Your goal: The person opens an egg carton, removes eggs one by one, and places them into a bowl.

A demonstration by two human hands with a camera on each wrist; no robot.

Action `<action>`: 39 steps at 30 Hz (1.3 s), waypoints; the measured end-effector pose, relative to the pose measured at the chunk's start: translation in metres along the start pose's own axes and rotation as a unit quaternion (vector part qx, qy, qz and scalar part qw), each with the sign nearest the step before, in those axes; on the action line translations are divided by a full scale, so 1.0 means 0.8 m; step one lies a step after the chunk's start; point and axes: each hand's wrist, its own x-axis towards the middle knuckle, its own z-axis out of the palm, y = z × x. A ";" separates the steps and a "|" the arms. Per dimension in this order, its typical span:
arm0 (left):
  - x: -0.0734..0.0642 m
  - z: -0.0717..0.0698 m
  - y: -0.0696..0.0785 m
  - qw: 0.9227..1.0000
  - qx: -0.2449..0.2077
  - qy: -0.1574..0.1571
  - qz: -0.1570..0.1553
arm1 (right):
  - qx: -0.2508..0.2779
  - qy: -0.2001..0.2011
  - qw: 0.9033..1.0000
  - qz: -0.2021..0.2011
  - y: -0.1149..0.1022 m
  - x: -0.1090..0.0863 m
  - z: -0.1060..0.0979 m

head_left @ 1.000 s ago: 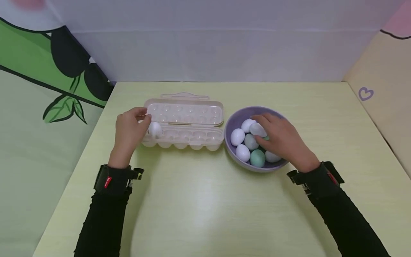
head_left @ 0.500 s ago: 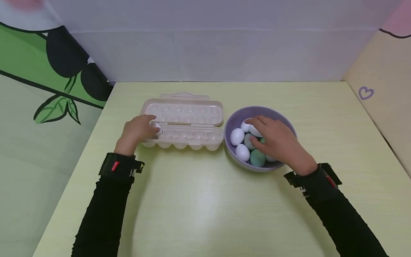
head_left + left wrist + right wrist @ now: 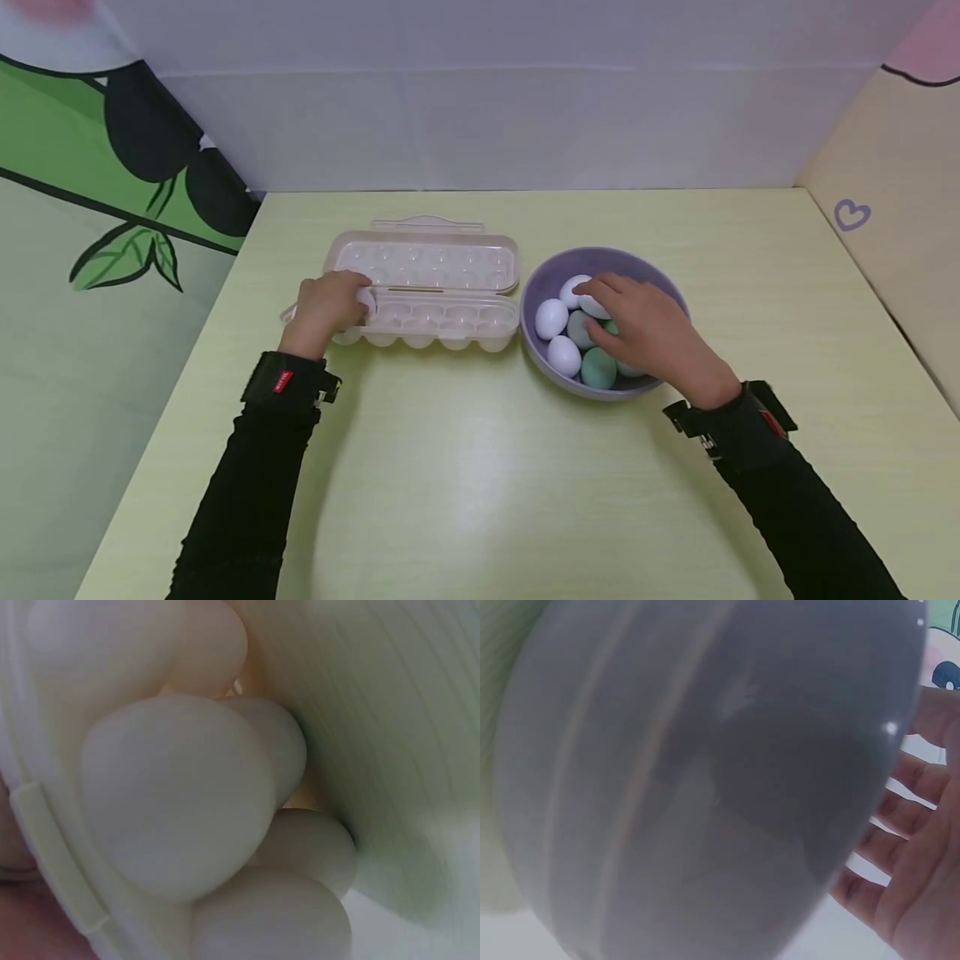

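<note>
A clear plastic egg carton [image 3: 450, 333] lies with its lid [image 3: 431, 260] laid back. My left hand [image 3: 326, 307] is over its left end, finger and thumb around a white egg [image 3: 367, 298] that is mostly covered. The left wrist view shows the carton's rounded cups [image 3: 176, 795] from below. To the right, a purple bowl [image 3: 540, 279] holds several white, grey and green eggs. My right hand [image 3: 637, 325] reaches into it, fingers spread over a white egg [image 3: 595, 307]. Beyond the bowl [image 3: 705, 787] in the right wrist view, the fingers look loosely extended.
Both containers stand side by side, almost touching, on a pale wooden table [image 3: 480, 467]. A lilac wall [image 3: 480, 125] rises behind the table. Printed panels stand at both sides.
My left hand has moved right and down onto the white egg at the carton's left end. The right hand has shifted slightly lower left over the bowl, then stayed there.
</note>
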 end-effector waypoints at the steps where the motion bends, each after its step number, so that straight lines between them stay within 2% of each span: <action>1: 0.000 0.000 -0.001 1.000 -0.004 0.003 0.002 | 0.001 0.000 1.000 0.000 0.000 0.000 0.000; 7: 0.002 0.004 -0.004 0.999 -0.040 0.032 0.006 | 0.012 0.001 1.000 0.001 0.002 0.000 0.003; 13: 0.002 0.005 -0.003 0.996 -0.069 0.057 -0.008 | 0.012 -0.006 1.000 0.003 0.002 -0.001 0.005; 17: 0.000 0.001 0.001 0.992 -0.069 0.102 -0.004 | 0.006 -0.011 1.000 0.008 0.002 -0.001 0.004; 22: -0.008 -0.007 0.015 0.982 -0.060 0.179 0.033 | 0.007 -0.017 1.000 0.013 0.000 0.000 0.004; 27: -0.027 -0.016 0.046 0.963 -0.080 0.240 0.091 | 0.010 -0.017 1.000 0.009 -0.001 0.000 0.004; 33: -0.049 -0.021 0.099 0.925 -0.148 0.298 0.180 | 0.018 -0.006 1.000 0.005 -0.003 0.002 0.003; 36: -0.055 -0.018 0.126 0.907 -0.183 0.306 0.226 | 0.032 -0.011 0.999 0.016 -0.007 0.004 0.002; 39: -0.056 -0.013 0.147 0.892 -0.238 0.287 0.257 | 0.050 -0.019 0.998 0.031 -0.012 0.008 0.002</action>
